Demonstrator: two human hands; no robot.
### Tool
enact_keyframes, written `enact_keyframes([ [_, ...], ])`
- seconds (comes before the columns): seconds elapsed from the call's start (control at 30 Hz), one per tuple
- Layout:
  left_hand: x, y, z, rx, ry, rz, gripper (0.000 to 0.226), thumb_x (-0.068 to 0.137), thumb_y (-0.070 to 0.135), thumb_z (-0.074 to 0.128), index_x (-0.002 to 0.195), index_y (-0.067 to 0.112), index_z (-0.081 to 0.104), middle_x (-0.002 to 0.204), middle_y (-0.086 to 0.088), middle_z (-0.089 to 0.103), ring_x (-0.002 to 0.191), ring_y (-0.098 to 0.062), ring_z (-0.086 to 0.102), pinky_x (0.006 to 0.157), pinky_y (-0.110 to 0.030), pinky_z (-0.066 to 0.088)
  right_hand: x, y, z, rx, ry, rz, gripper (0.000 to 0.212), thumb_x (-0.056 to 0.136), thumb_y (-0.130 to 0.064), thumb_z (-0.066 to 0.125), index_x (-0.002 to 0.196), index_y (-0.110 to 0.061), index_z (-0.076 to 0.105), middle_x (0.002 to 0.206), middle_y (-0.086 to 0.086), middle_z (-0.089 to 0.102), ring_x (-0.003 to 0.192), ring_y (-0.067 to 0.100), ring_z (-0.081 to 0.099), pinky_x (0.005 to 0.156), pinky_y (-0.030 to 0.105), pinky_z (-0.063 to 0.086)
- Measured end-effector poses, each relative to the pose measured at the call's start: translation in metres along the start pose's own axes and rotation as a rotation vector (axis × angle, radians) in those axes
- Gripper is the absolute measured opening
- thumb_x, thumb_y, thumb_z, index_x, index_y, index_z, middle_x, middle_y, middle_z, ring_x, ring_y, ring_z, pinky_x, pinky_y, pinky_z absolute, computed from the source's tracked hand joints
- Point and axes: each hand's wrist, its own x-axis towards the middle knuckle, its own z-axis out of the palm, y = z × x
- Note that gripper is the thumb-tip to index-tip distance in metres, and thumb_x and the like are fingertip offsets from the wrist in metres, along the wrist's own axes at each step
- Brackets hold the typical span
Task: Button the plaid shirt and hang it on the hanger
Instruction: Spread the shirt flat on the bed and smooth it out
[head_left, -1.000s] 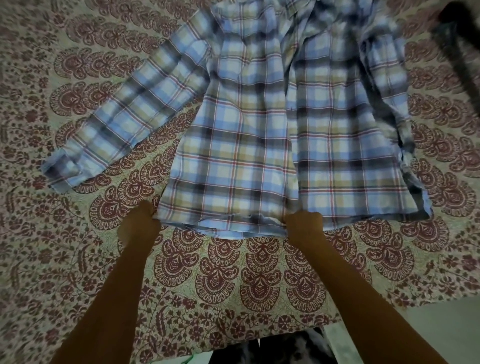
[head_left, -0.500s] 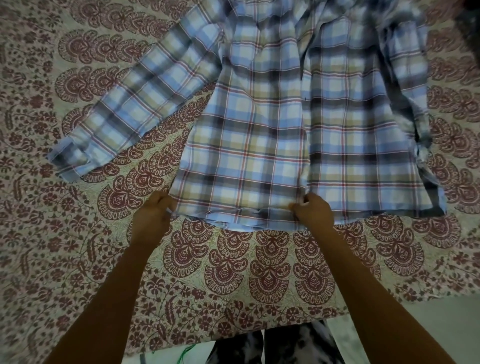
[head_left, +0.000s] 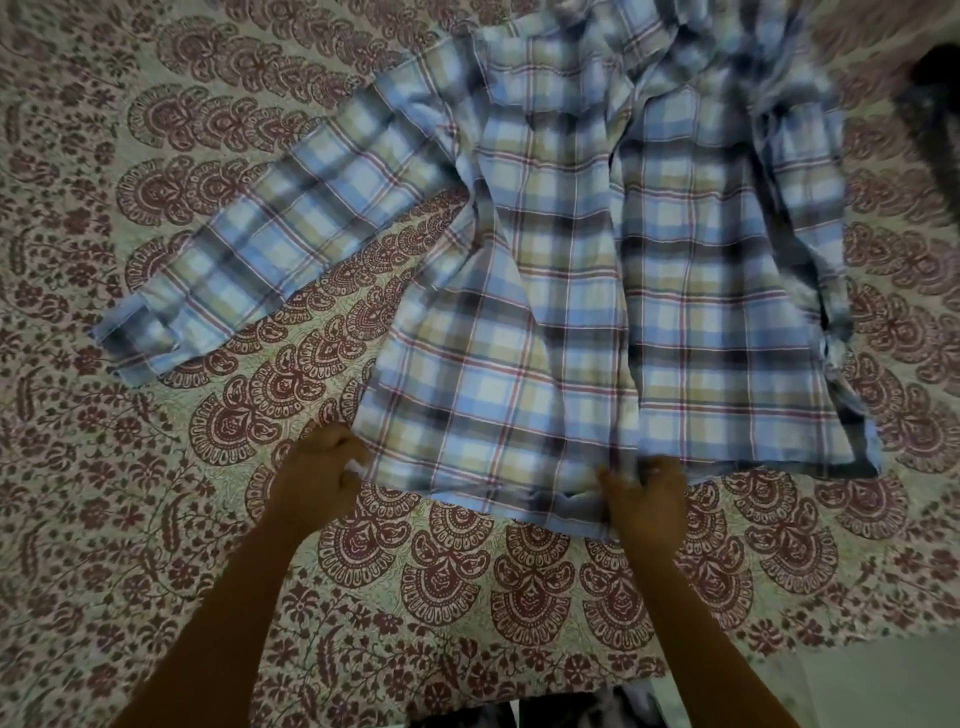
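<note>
The plaid shirt (head_left: 587, 291), blue, tan and red checks, lies front up on the patterned bedspread (head_left: 156, 519). Its collar end runs off the top of the frame. One sleeve (head_left: 291, 234) stretches out to the left; the other is bunched along the right side. My left hand (head_left: 317, 478) grips the bottom left corner of the hem. My right hand (head_left: 644, 504) pinches the hem at the middle, where the two front panels meet. The front opening runs up from there. No buttons are discernible. No hanger is in view.
The bedspread, cream with maroon paisley motifs, covers nearly the whole view. Its near edge shows at the bottom right, with pale floor (head_left: 883, 686) beyond. A dark blurred object (head_left: 935, 104) sits at the top right corner.
Both hands stay gripped on the hem. The shirt has shifted to the right and toward me in the view, and the fabric near the collar has rumpled.
</note>
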Motion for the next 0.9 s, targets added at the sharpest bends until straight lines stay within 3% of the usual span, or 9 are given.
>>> enact_keyframes([
  [0.1,0.016,0.013,-0.018,0.026,0.089,-0.032,0.038,0.07,0.03,0.037,0.071,0.013,0.07,0.082,-0.008,0.068,0.068,-0.029,0.063,0.066,-0.041,0.05,0.014,-0.022,-0.001,-0.108,0.14,-0.127,0.055,0.078,-0.047,0.061,0.11,-0.004,0.053,0.11,0.021,0.054,0.102,0.038,0.051,0.085,0.045,0.043],
  [0.17,0.041,0.03,-0.033,-0.038,0.194,-0.11,0.043,0.078,0.031,0.035,0.077,0.008,0.071,0.082,-0.015,0.068,0.065,-0.03,0.063,0.067,-0.038,0.051,0.028,-0.045,0.0,-0.147,0.248,-0.167,0.048,0.08,-0.041,0.057,0.109,-0.003,0.054,0.115,0.025,0.05,0.105,0.041,0.047,0.086,0.045,0.038],
  [0.23,0.078,0.048,-0.048,-0.126,0.297,-0.226,0.04,0.084,0.03,0.038,0.085,0.007,0.07,0.085,-0.018,0.066,0.067,-0.031,0.061,0.068,-0.035,0.049,0.05,-0.068,0.002,-0.176,0.346,-0.134,0.04,0.082,-0.029,0.061,0.112,-0.003,0.053,0.124,0.026,0.044,0.11,0.043,0.044,0.089,0.046,0.035],
  [0.3,0.116,0.065,-0.061,-0.197,0.356,-0.283,0.036,0.084,0.031,0.041,0.09,0.01,0.069,0.09,-0.017,0.065,0.075,-0.033,0.061,0.071,-0.034,0.047,0.069,-0.087,0.004,-0.17,0.416,-0.049,0.047,0.08,-0.026,0.062,0.12,-0.005,0.048,0.137,0.027,0.035,0.12,0.045,0.038,0.096,0.049,0.031],
  [0.47,0.213,0.092,-0.082,-0.261,0.414,-0.336,0.019,0.092,0.021,0.05,0.093,0.012,0.067,0.097,-0.015,0.067,0.089,-0.032,0.062,0.076,-0.032,0.045,0.108,-0.112,0.005,-0.064,0.431,0.086,0.059,0.076,-0.022,0.065,0.129,-0.005,0.043,0.152,0.026,0.014,0.138,0.045,0.018,0.108,0.056,0.017],
  [0.63,0.253,0.102,-0.082,-0.309,0.421,-0.325,0.019,0.092,0.02,0.053,0.095,0.01,0.068,0.098,-0.013,0.069,0.09,-0.03,0.063,0.075,-0.028,0.043,0.103,-0.077,0.009,-0.079,0.328,-0.066,0.05,0.073,-0.005,0.049,0.122,0.008,0.046,0.131,0.035,0.038,0.104,0.048,0.05,0.077,0.052,0.051],
  [0.73,0.25,0.099,-0.064,-0.291,0.383,-0.314,0.018,0.092,0.017,0.052,0.093,0.008,0.067,0.091,-0.019,0.068,0.087,-0.034,0.063,0.07,-0.03,0.041,0.095,-0.05,-0.002,-0.04,0.274,0.006,0.05,0.082,0.004,0.05,0.132,0.002,0.041,0.128,0.028,0.034,0.092,0.042,0.051,0.063,0.038,0.045],
  [0.8,0.239,0.096,-0.05,-0.269,0.352,-0.331,0.016,0.09,0.015,0.053,0.092,0.009,0.067,0.093,-0.017,0.069,0.089,-0.031,0.062,0.073,-0.029,0.04,0.083,-0.035,-0.007,-0.02,0.276,0.002,0.048,0.086,-0.002,0.054,0.133,0.0,0.042,0.124,0.028,0.035,0.086,0.042,0.052,0.061,0.034,0.039],
  [0.9,0.218,0.096,-0.03,-0.326,0.279,-0.369,0.018,0.089,0.011,0.052,0.098,0.009,0.067,0.098,-0.017,0.068,0.092,-0.031,0.061,0.079,-0.031,0.043,0.059,-0.019,-0.009,-0.034,0.26,0.033,0.057,0.089,-0.037,0.05,0.133,-0.001,0.043,0.122,0.029,0.038,0.08,0.042,0.054,0.058,0.035,0.041],
])
